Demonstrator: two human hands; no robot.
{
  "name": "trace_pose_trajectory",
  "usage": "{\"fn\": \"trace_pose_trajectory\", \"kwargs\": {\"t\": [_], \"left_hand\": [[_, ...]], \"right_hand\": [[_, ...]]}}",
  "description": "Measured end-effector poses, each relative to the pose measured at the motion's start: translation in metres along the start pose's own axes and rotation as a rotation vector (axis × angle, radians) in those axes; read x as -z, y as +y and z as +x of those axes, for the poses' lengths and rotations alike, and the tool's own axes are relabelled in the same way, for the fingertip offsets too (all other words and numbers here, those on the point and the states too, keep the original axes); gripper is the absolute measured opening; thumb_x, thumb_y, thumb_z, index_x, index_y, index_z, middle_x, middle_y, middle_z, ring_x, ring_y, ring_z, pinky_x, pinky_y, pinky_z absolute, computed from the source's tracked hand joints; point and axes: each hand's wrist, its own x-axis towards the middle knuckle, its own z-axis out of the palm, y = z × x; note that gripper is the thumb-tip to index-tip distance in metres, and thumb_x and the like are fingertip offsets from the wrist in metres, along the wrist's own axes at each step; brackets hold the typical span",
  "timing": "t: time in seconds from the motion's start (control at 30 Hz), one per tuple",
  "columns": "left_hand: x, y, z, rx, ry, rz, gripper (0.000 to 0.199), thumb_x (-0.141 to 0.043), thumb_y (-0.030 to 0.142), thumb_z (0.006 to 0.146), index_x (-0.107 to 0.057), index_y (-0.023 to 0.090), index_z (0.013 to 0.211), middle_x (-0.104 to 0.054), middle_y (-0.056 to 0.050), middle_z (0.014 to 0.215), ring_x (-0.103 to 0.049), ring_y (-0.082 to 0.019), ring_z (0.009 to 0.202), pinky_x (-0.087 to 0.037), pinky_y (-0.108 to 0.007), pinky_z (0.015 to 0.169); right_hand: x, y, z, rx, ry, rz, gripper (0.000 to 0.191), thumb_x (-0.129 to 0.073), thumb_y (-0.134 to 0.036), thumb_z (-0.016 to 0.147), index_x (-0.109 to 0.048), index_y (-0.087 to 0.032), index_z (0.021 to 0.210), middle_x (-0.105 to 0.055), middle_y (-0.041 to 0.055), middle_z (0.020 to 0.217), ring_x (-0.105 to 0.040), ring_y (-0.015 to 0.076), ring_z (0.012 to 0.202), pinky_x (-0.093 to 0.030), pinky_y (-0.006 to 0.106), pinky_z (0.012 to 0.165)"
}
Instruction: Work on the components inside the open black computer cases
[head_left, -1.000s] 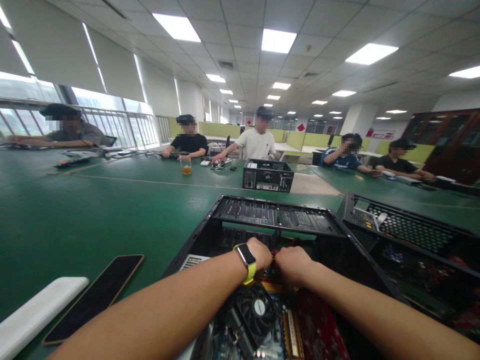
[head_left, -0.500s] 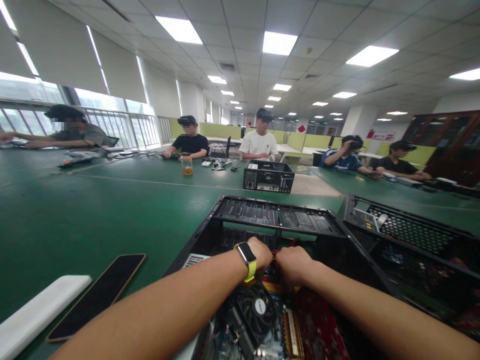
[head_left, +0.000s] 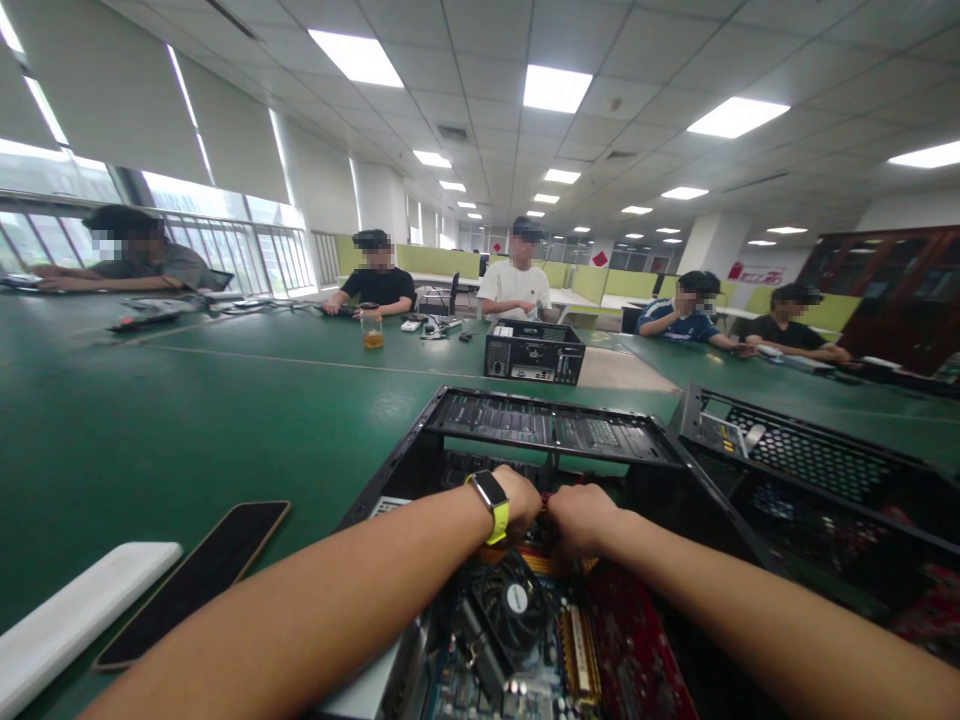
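Observation:
An open black computer case lies on its side in front of me. Both hands reach into it, close together near its far end. My left hand, with a yellow-banded watch at the wrist, has its fingers curled around something too hidden to name. Beside it, my right hand is closed as well; a bit of red and orange wire shows between the two. Nearer me sit a black cooling fan, gold-coloured memory modules and a red circuit card on the motherboard.
To the left on the green table lie a dark phone and a white slab. A second open case stands at right. Farther off are another case, a cup and several seated people.
My view has shifted slightly. Both hands stay close together inside the case, with only a small movement. Across the table, a person at the right has lowered a hand from the headset.

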Motion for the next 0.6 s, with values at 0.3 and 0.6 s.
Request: {"fn": "trace_pose_trajectory", "kwargs": {"t": [0.3,0.6], "left_hand": [[0.0044,0.0012,-0.0027,0.021,-0.091,0.063,0.048,-0.081,0.022,0.051,-0.069,0.015,0.098,-0.071,-0.011,0.095,-0.065,-0.027,0.087,-0.053,-0.036,0.077],[0.0058,0.0007,-0.0055,0.033,-0.091,0.049,0.053,-0.081,0.025,0.054,-0.068,0.015,0.105,-0.07,-0.011,0.097,-0.064,-0.028,0.092,-0.051,-0.035,0.08]], "right_hand": [[-0.0032,-0.0025,-0.0013,-0.013,0.027,-0.015,0.046,-0.069,-0.04,0.06,-0.069,-0.016,0.099,-0.066,0.0153,0.099,-0.064,0.0262,0.088,-0.05,0.03,0.072],[-0.0015,-0.0052,-0.0034,-0.002,0.03,-0.045,0.041,-0.067,-0.039,0.062,-0.07,-0.016,0.096,-0.066,0.0145,0.095,-0.064,0.0272,0.085,-0.051,0.032,0.07]]}}
